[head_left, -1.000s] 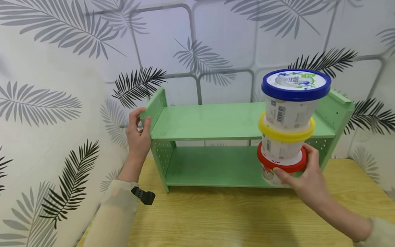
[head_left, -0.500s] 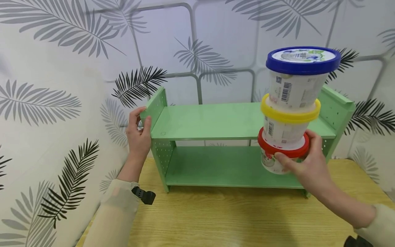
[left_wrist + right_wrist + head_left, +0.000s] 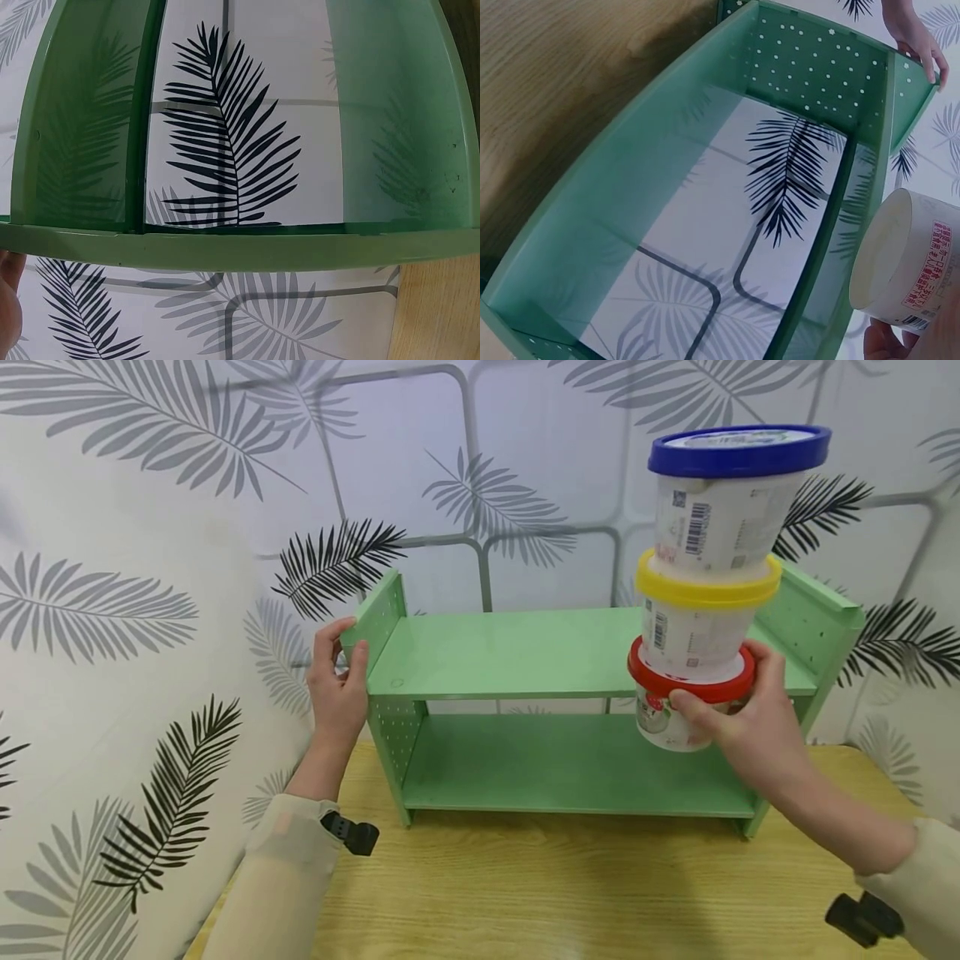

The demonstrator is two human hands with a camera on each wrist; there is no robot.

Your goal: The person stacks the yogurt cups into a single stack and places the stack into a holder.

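Note:
My right hand (image 3: 750, 727) grips the lowest of three stacked tubs, the red-lidded tub (image 3: 667, 722), with the thumb in front, just under its lid. On top of it sits the yellow-lidded tub (image 3: 693, 635), and above that the blue-lidded tub (image 3: 723, 518). The stack leans a little and is held up in front of the green two-tier shelf (image 3: 517, 652), at its right part. In the right wrist view the bottom of the held tub (image 3: 885, 251) shows. My left hand (image 3: 337, 685) holds the upper left side panel of the shelf, fingers over its edge.
The shelf stands on a wood-grain table (image 3: 525, 885) against a wall covering (image 3: 547, 460) with leaf prints. Its raised right side panel (image 3: 813, 618) is just behind the stack. The lower board (image 3: 540, 764) lies beneath the upper one.
My right hand has lifted the stack of tubs higher, from in front of the lower board to about the upper board's front edge. My left hand stays on the side panel.

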